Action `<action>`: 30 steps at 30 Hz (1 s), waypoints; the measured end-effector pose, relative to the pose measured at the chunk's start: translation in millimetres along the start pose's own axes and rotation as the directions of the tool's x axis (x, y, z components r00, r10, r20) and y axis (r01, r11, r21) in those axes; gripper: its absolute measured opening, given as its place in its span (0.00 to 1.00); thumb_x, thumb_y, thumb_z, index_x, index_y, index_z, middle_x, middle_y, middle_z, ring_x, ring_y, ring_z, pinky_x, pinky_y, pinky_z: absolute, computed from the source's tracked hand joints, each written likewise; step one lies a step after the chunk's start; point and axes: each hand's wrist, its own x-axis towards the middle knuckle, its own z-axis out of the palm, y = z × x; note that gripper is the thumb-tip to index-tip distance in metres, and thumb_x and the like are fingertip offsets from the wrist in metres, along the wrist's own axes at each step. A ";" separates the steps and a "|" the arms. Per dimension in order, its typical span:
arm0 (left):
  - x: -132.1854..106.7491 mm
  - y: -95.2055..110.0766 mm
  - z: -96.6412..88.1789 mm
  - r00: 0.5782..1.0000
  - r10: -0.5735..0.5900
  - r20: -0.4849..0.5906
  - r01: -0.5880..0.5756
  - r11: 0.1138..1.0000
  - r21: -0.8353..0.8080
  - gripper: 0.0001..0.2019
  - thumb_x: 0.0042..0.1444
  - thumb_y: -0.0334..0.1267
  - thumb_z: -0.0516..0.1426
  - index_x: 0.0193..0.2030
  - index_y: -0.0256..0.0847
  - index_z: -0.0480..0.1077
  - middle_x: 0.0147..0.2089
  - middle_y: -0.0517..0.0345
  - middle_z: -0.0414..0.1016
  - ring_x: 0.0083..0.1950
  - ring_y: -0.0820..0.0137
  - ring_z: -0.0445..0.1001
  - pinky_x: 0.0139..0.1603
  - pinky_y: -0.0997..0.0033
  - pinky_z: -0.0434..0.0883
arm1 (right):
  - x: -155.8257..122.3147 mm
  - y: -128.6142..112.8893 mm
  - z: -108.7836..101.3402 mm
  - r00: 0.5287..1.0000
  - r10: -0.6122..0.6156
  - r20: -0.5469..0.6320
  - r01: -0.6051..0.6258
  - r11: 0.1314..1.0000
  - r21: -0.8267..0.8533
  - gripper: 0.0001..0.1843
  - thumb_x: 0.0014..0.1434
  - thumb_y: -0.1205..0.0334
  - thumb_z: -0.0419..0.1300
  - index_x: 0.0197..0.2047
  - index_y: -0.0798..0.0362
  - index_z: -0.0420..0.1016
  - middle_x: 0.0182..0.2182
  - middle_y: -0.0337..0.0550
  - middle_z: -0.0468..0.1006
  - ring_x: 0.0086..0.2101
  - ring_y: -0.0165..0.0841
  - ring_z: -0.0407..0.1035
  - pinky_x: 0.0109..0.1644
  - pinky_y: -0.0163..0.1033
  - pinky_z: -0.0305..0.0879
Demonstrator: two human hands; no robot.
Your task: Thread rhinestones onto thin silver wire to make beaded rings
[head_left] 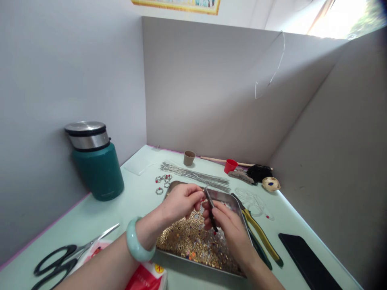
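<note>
My right hand (225,223) is wrapped around a slim dark tool (212,213) whose metal end points up and away; its exact kind is hard to tell. My left hand (186,199) has thumb and forefinger pinched together beside the tool's tip, on something too small to make out. A jade-green bangle (137,240) circles my left wrist. Both hands are over a metal tray (201,262) of gold and clear beads. Small beaded rings (159,191) with red beads lie behind the tray's left corner, close to a bundle of thin metal wires (193,175).
A green flask (99,173) and black-handled scissors (69,257) are at left, near a red-and-white packet (148,278). Right of the tray lie yellow-green pliers (261,233), clear cord (252,201) and a black phone-like slab (305,257). Brown (189,158) and red cups (230,166) stand behind.
</note>
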 end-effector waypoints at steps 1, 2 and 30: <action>-0.1 0.0 0.0 1.000 0.000 0.003 0.000 1.000 0.003 0.11 0.56 0.42 0.50 0.29 0.39 0.67 0.22 0.63 0.65 0.16 0.79 0.58 0.16 0.77 0.57 | 0.3 0.7 0.1 1.000 0.000 0.002 0.000 1.000 0.001 0.15 0.62 0.58 0.51 0.46 0.55 0.71 0.31 0.42 0.71 0.29 0.30 0.64 0.32 0.35 0.63; -0.2 -0.4 -0.1 1.000 0.003 0.003 -0.003 1.000 0.012 0.11 0.56 0.42 0.50 0.29 0.39 0.67 0.23 0.62 0.65 0.16 0.79 0.58 0.16 0.77 0.57 | 0.4 1.3 0.2 1.000 -0.002 0.001 0.002 1.000 -0.010 0.14 0.62 0.57 0.51 0.45 0.56 0.71 0.30 0.42 0.71 0.28 0.30 0.64 0.31 0.35 0.63; -4.2 4.6 5.2 0.977 0.152 -0.147 -0.115 0.966 0.233 0.12 0.57 0.37 0.48 0.32 0.40 0.72 0.20 0.63 0.64 0.22 0.75 0.61 0.24 0.74 0.58 | -2.1 3.3 0.1 0.994 -0.096 -0.049 0.077 0.948 -0.308 0.17 0.64 0.57 0.47 0.50 0.54 0.69 0.31 0.41 0.71 0.30 0.32 0.65 0.35 0.36 0.62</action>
